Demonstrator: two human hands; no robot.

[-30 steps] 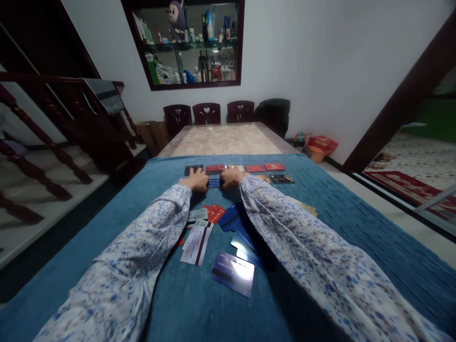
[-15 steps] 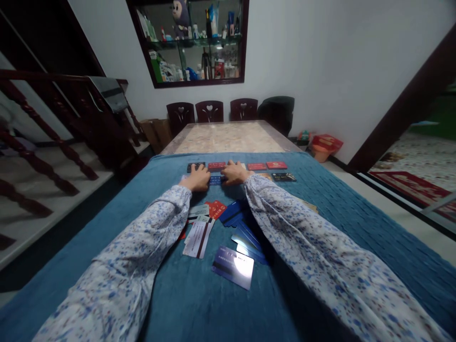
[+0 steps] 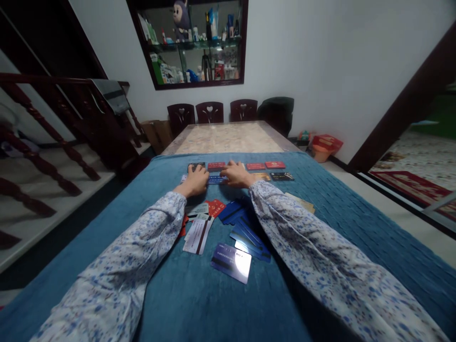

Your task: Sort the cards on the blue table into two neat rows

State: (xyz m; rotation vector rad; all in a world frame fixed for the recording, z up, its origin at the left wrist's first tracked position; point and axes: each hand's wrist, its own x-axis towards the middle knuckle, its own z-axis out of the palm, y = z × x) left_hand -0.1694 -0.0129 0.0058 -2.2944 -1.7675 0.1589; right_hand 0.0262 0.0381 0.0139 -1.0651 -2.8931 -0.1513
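Observation:
Two rows of cards lie on the blue cloth in front of me. A blue card in the nearer row lies between my hands. My left hand is at its left side, fingers apart and bent down, reaching close to a black card. My right hand is at the blue card's right end, fingers spread and partly over it. Whether the fingertips press on the card cannot be made out. A red card lies just beyond. My right hand partly hides a pale card behind it.
Further right are red cards and a black card. Closer to me lie grey-white striped cards, orange-red cards, fanned blue cards and a shiny purple card. Beige cards lie beside my right sleeve.
My left hand has shifted slightly, its wrist drawn a little left and nearer me. The fingers of my right hand look a little more spread. The cards keep their arrangement.

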